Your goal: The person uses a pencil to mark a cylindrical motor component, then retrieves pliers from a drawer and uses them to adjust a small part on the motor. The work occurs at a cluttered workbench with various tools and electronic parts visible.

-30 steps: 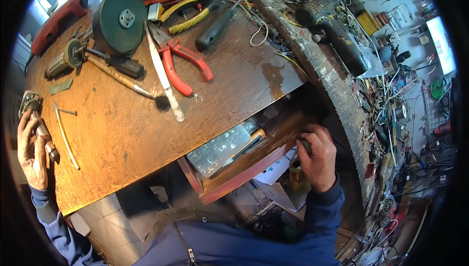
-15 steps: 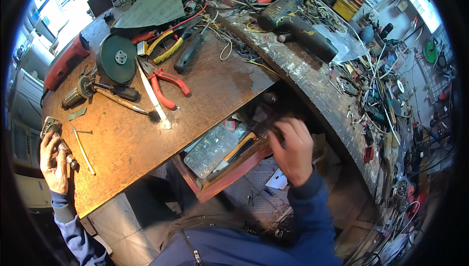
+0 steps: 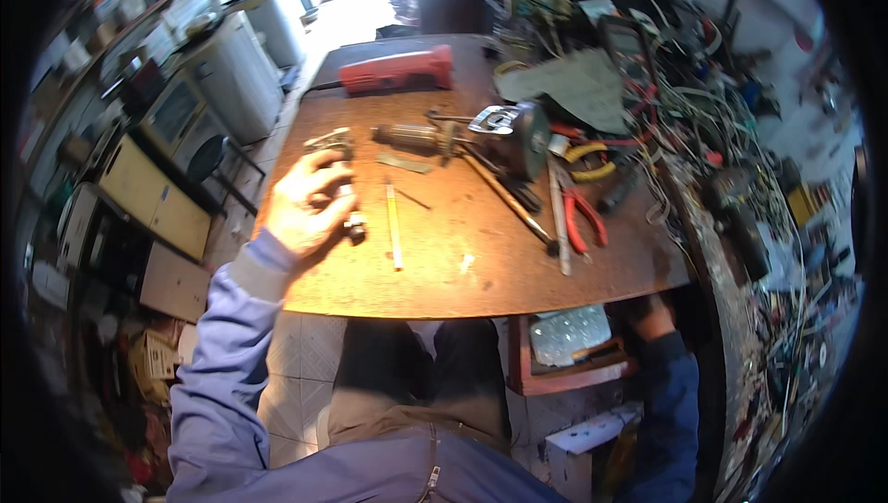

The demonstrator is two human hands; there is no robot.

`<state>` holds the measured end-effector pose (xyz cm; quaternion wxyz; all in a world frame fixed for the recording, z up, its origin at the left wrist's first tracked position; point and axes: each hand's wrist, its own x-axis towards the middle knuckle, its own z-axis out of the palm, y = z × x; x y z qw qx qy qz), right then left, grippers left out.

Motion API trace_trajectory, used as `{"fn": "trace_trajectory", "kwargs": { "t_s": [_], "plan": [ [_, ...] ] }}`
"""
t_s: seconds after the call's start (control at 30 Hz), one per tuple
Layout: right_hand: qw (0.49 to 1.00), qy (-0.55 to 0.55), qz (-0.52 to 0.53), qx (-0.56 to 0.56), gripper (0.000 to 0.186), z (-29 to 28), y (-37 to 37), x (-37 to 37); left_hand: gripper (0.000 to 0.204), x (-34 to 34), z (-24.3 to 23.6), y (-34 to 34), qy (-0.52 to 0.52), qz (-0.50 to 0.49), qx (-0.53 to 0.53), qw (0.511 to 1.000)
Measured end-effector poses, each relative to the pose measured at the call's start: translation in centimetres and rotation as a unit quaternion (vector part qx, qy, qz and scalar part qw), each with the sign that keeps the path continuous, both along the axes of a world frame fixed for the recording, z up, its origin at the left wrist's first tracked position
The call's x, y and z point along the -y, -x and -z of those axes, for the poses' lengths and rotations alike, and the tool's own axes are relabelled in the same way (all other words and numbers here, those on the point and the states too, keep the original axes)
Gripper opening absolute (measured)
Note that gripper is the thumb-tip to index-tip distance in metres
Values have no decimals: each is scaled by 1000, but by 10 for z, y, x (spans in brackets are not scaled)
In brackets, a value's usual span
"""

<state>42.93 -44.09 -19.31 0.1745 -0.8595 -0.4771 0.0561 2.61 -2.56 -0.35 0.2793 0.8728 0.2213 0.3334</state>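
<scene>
Near the left edge of the wooden tabletop (image 3: pixel 435 290), my left hand (image 3: pixel 313 202) has its fingers curled round a grey metal gear head (image 3: pixel 331 141) with a short shaft (image 3: pixel 354 226). Beside it lie a thin yellow stick (image 3: pixel 394 230), a nail-like pin (image 3: pixel 413 196) and a scrap of sandpaper (image 3: pixel 404 163). My right hand (image 3: pixel 653 320) reaches into an open drawer (image 3: pixel 573 381) beneath the table; its fingers are hidden in shadow. In the drawer, next to that hand, sits a clear plastic box (image 3: pixel 569 335) with an orange-handled tool (image 3: pixel 599 349).
Farther back are a red power-tool housing (image 3: pixel 398 70), a motor armature (image 3: pixel 407 138), a grinding disc (image 3: pixel 533 140), a brush (image 3: pixel 509 202) and red-handled pliers (image 3: pixel 585 223). Cables and a cordless drill (image 3: pixel 737 216) crowd the right bench. A stool (image 3: pixel 213 163) stands left.
The view has swung left and tilted up. My right hand has gone from above the drawer's edge down into it, under the tabletop. My left hand stays on the gear head.
</scene>
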Motion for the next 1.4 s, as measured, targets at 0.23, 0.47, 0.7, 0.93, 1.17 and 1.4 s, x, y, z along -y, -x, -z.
{"fn": "trace_trajectory", "kwargs": {
  "t_s": [0.23,0.47,0.7,0.93,1.17,1.4],
  "plan": [
    [960,-144,213,-110,39,55,-80,68,29,-13,7,6,-97,-3,-10,995],
    [813,-355,233,-397,42,-103,94,52,29,-16,10,12,-110,-9,-17,994],
    [823,-365,179,-396,32,-35,189,131,30,-16,9,9,-125,0,-21,992],
    [531,-621,173,-550,24,-44,211,66,28,-18,11,12,-91,-9,-25,996],
    [787,-442,410,-129,43,-14,191,35,30,-17,9,6,-108,2,-26,994],
    [864,-324,385,13,49,-10,182,32,28,-10,5,8,-90,-10,-35,995]
  ]
}}
